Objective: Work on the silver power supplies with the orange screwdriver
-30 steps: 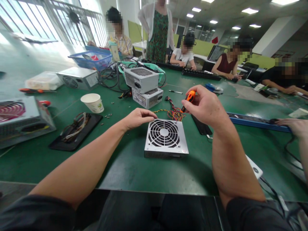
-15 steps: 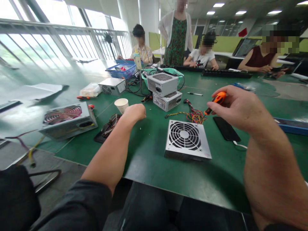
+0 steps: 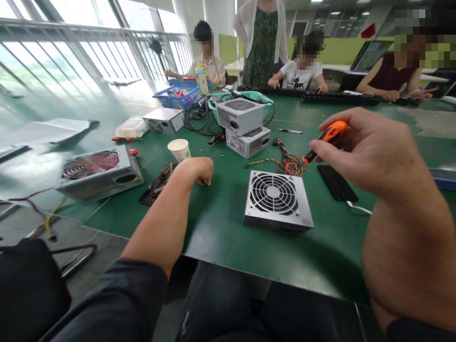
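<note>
My right hand (image 3: 370,147) grips an orange and black screwdriver (image 3: 329,137) by its handle, held above the table to the right of a power supply unit (image 3: 302,199) with a round fan grille on top. My left hand (image 3: 200,170) is low over the green tabletop, its fingers curled downward and closed; what they hold, if anything, is hidden. Just behind that hand stands a white paper cup (image 3: 178,148). A few tiny light bits lie on the table near it. Behind the power supply is its bundle of coloured cables (image 3: 290,165).
Two stacked power supplies (image 3: 240,118) stand at the centre before a green basket (image 3: 267,97). Another power supply (image 3: 103,173) sits at left. A black phone (image 3: 337,184) with a white cable lies at right. Several people are across the table.
My left hand has dropped slightly toward the tabletop, its curled fingers now showing beneath it. My right hand with the screwdriver has risen a little and shifted right. The view has tilted slightly downward.
</note>
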{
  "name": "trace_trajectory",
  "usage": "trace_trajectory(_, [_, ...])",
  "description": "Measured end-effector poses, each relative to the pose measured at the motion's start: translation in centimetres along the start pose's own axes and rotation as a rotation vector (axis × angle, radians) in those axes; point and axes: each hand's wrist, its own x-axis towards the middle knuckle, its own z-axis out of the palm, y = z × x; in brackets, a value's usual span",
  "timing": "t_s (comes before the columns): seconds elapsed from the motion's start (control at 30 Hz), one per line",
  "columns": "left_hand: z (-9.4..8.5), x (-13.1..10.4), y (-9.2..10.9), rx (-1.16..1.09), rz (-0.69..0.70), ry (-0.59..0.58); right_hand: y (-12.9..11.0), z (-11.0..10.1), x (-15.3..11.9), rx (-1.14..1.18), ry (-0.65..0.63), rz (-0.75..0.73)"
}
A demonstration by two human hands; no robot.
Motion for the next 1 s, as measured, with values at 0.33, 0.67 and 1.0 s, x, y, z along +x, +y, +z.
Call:
trace_trajectory(0.33, [0.2, -1.0, 4.7, -0.093, 0.293, 0.192, -1.6, 0.1, -0.5, 0.018, -0.014, -0.002])
trace_trajectory(0.67, [3.4, -1.7, 8.1, -1.161, 0.902, -0.090, -3.4, 1.8, -0.9, 0.466, 0.076, -0.079])
trace_trajectory(1.0, [3.4, -3.2, 10.2, -1.103, 0.827, -0.071, -3.4, 1.9, -1.3, 0.523, 0.131, -0.088])
